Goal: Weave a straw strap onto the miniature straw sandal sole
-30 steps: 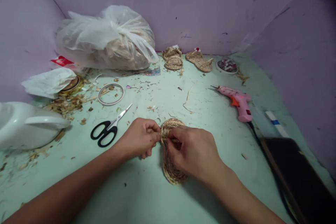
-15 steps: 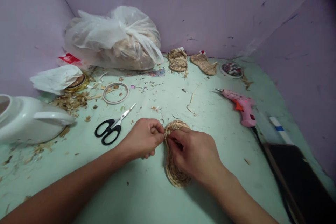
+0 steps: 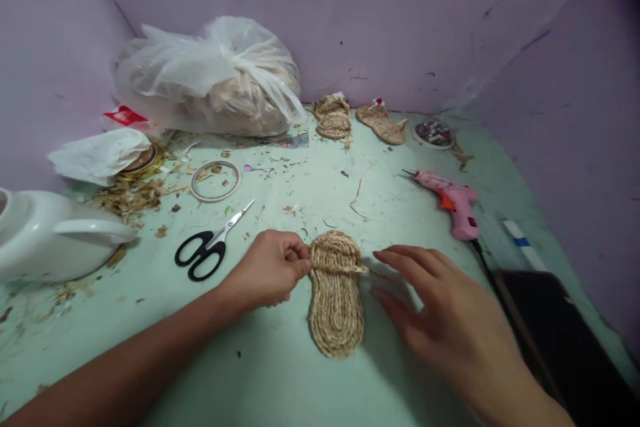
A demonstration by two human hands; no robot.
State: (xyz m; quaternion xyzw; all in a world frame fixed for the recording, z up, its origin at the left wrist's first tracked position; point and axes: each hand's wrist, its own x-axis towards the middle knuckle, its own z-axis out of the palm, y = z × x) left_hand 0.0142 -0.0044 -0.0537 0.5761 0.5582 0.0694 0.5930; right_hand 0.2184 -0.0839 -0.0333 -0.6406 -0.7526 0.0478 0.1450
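Observation:
A woven straw sole [image 3: 336,310], coiled from braided fibre, lies flat on the table in front of me. Across its upper part runs a thin braided straw cord [image 3: 345,269], whose frayed tail sticks out past the right edge. My left hand [image 3: 275,267] is closed in a pinch on the cord's left end, at the sole's left edge; the fingertips partly cover that end. To the right of the sole, my right hand [image 3: 435,300] is open, thumb and fingers apart around the cord's loose tail, with no visible grip on it.
Black-handled scissors [image 3: 213,247] and a tape roll [image 3: 216,181] lie left. A pink glue gun [image 3: 453,200] and a dark phone-like slab [image 3: 565,340] are at right. Behind stand a stuffed plastic bag [image 3: 215,80] and small straw slippers [image 3: 334,117]. A white jug [image 3: 55,233] lies far left.
My right hand has let go and moved right, off the sole, its fingers opening. The cord across the sole is now uncovered. My left hand keeps its pinch at the left edge.

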